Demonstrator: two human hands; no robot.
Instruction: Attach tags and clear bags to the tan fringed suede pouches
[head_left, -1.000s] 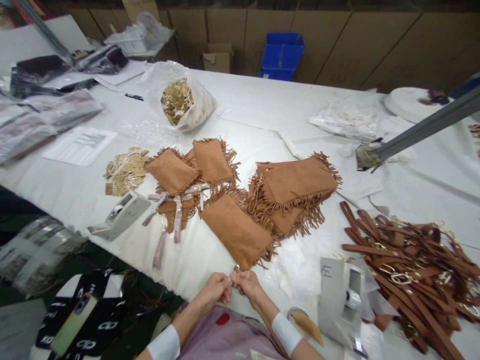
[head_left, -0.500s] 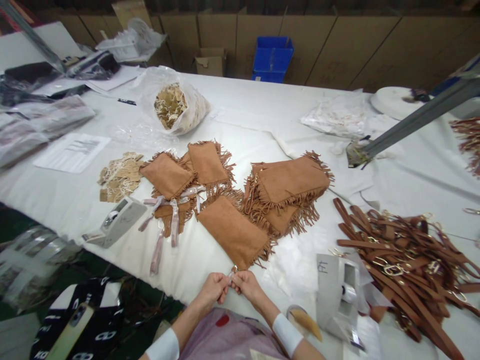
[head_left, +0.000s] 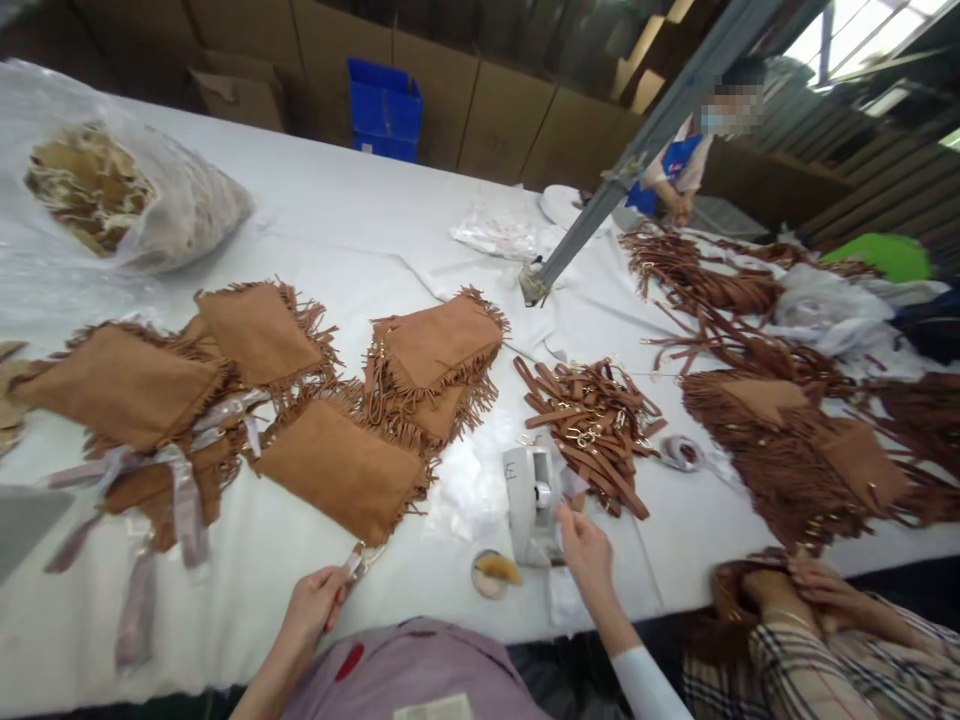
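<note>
A brown fringed suede pouch (head_left: 341, 468) lies flat before me. At its near corner my left hand (head_left: 319, 598) is closed in a pinch on a small metal clasp (head_left: 357, 560), with something pale around it. My right hand (head_left: 589, 552) is to the right, at the edge of a grey tape dispenser (head_left: 523, 510). Its thumb and fingers are pressed together; whatever sits between them is too small to make out. A thin translucent sheet (head_left: 570, 482) hangs by those fingertips. Just beyond lies a heap of brown straps with metal hooks (head_left: 592, 425).
More fringed pouches (head_left: 439, 340) are piled beyond and to the left (head_left: 127, 385). A plastic bag of tags (head_left: 187, 215) stands at the back left. A slanted metal post (head_left: 570, 245) rises from the table. Another person's hands (head_left: 832, 590) work at the right.
My view has swung right. Both hands were together at the pouch's corner; the right has moved away to the tape dispenser, while the left stays on the clasp.
</note>
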